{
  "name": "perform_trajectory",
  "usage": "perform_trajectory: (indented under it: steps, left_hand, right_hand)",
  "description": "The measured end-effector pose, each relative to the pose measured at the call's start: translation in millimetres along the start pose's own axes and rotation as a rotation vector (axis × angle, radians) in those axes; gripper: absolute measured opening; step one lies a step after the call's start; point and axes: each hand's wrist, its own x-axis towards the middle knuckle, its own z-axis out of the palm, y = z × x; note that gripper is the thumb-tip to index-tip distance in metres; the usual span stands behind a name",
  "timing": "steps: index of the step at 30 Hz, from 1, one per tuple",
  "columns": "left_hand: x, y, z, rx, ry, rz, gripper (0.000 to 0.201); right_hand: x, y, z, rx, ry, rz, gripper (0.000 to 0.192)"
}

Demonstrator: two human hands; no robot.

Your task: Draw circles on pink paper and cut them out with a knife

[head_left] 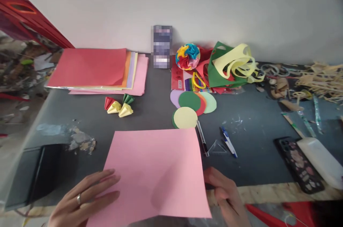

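Both hands pin the pink sheet [155,173]: left hand [83,198] flat on top, right hand [225,193] seemingly pinching its edge (fingertips hidden); squaring it probably precedes a fold away from the grip

Single view: a head-worn camera looks forward and down across the dark table [150,112] toward the pale wall [187,1] filling the upper frame. It sits close to the near edge; the left hand [83,198] and right hand [225,195] enter at the bottom. Wide lens; frame corners curve
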Motion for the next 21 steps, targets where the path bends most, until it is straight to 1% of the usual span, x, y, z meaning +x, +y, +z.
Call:
perform_trajectory:
  steps: [1,2,3,5,6,8,10,11,13,15,17,18,19,21]
  left_hand:
    - [-2.5,-4.1,0.5,-0.044,-0.004,-0.074,0.108]
    - [-4.8,-8.3,0.6,-0.080,-0.008,-0.144,0.106]
    - [-6.8,-12.5,0.6,-0.108,-0.007,-0.195,0.105]
    - [-10.4,-20.5,0.7,-0.137,-0.017,-0.241,0.104]
    - [-11.6,-23.6,0.9,-0.146,-0.019,-0.246,0.103]
    - [-11.9,-27.5,1.2,-0.182,-0.020,-0.253,0.099]
    - [-9.3,-28.3,1.2,-0.244,0.000,-0.286,0.094]
    - [-7.4,-28.3,1.0,-0.275,0.016,-0.304,0.092]
    - [-4.0,-30.0,0.1,-0.305,0.048,-0.301,0.086]
    - [-3.0,-36.5,-1.3,-0.279,0.076,-0.227,0.080]
    - [-5.5,-48.0,-2.5,-0.216,0.071,-0.080,0.077]
    - [-7.7,-54.6,-2.9,-0.185,0.009,0.036,0.077]
    - [-10.2,-60.9,-3.0,-0.155,-0.009,0.119,0.075]
    - [-14.3,-69.6,-2.3,-0.140,-0.011,0.200,0.068]
  right_hand:
    - [4.9,-1.6,1.5,-0.050,-0.005,-0.046,0.030]
    - [9.5,-2.6,4.5,-0.145,0.013,-0.093,0.030]
    - [13.5,-3.1,8.4,-0.253,0.043,-0.130,0.040]
    - [19.9,-2.8,17.6,-0.413,0.095,-0.171,0.061]
    - [22.4,-2.4,21.7,-0.454,0.111,-0.171,0.066]
    - [26.6,-1.5,26.7,-0.507,0.123,-0.148,0.065]
    - [30.0,-0.6,26.1,-0.587,0.104,-0.158,0.058]
    - [31.0,0.2,23.8,-0.644,0.091,-0.189,0.055]
    - [31.0,2.7,16.6,-0.765,0.076,-0.323,0.050]
    - [27.2,5.9,9.4,-0.867,0.115,-0.452,0.038]
    - [20.7,8.7,6.1,-0.909,0.204,-0.506,0.022]
    - [17.2,10.0,6.6,-0.915,0.245,-0.497,0.016]
    - [14.0,11.3,8.3,-0.920,0.284,-0.472,0.014]
    - [9.5,14.7,14.1,-0.914,0.352,-0.404,0.014]
